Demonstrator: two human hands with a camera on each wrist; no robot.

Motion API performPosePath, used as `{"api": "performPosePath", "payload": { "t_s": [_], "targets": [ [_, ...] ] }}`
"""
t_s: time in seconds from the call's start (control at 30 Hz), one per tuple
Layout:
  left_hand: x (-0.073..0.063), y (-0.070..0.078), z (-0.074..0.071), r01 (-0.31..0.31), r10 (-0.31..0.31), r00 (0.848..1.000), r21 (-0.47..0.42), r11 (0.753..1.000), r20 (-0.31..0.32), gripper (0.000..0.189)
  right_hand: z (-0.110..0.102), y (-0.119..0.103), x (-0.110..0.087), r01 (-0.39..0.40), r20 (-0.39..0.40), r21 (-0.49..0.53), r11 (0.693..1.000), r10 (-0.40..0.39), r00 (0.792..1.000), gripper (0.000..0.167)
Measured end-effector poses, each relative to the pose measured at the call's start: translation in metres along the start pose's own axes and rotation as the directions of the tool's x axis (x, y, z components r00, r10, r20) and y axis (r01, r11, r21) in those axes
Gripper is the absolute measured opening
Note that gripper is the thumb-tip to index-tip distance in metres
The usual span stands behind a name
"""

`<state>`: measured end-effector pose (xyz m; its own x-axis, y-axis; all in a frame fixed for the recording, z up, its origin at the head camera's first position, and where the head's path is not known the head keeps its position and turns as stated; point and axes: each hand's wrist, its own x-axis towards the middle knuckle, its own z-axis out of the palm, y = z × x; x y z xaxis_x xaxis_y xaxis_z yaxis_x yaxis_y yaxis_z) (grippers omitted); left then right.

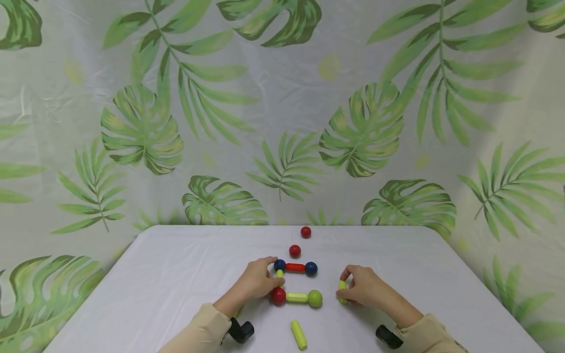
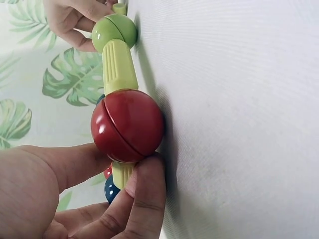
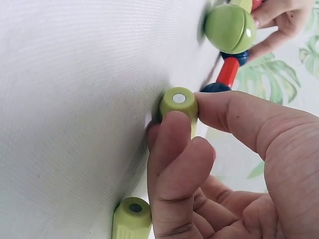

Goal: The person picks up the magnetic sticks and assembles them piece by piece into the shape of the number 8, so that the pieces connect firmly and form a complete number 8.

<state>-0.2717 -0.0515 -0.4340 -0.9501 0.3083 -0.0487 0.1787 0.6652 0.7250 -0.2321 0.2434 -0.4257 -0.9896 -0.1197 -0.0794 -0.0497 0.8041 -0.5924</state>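
Observation:
My left hand [image 1: 260,278] grips a yellow-green rod [image 2: 122,174] between thumb and fingers. That rod joins a red ball [image 1: 278,296] to a blue ball [image 1: 280,265]. A red rod [image 1: 295,267] leads from there to a second blue ball [image 1: 311,268]. From the red ball, another yellow-green rod [image 1: 297,297] runs to a green ball [image 1: 315,298], leaving the frame's right side open. To the right, my right hand [image 1: 364,287] pinches a separate yellow-green rod [image 3: 179,102], whose end shows a silvery disc, at the tabletop.
Two loose red balls [image 1: 295,251] lie behind the frame. Near the front lies a loose yellow-green rod [image 1: 298,335]. One more rod [image 3: 132,219] appears beside the right hand's fingers in the right wrist view. A white cloth covers the table [image 1: 185,264].

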Motion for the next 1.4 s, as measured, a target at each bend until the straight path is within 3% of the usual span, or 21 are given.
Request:
{"api": "performPosePath", "payload": {
  "t_s": [0.47, 0.83, 1.4],
  "targets": [
    [-0.001, -0.002, 0.001, -0.023, 0.023, 1.0, -0.004, 1.0, -0.015, 0.069, 0.005, -0.009, 0.01, -0.062, -0.042, 0.068, 0.996, 0.065, 0.997, 0.035],
    [-0.002, -0.002, 0.001, -0.037, 0.037, 0.999, -0.009, 0.999, -0.02, 0.069, 0.009, -0.017, 0.015, -0.013, -0.086, 0.165, 0.986, 0.027, 0.996, 0.036],
    [-0.002, -0.003, 0.003, -0.028, 0.028, 0.999, -0.003, 1.0, -0.028, 0.068, 0.02, -0.026, 0.022, -0.126, -0.027, 0.355, 0.926, 0.145, 0.989, 0.029]
  ]
}}
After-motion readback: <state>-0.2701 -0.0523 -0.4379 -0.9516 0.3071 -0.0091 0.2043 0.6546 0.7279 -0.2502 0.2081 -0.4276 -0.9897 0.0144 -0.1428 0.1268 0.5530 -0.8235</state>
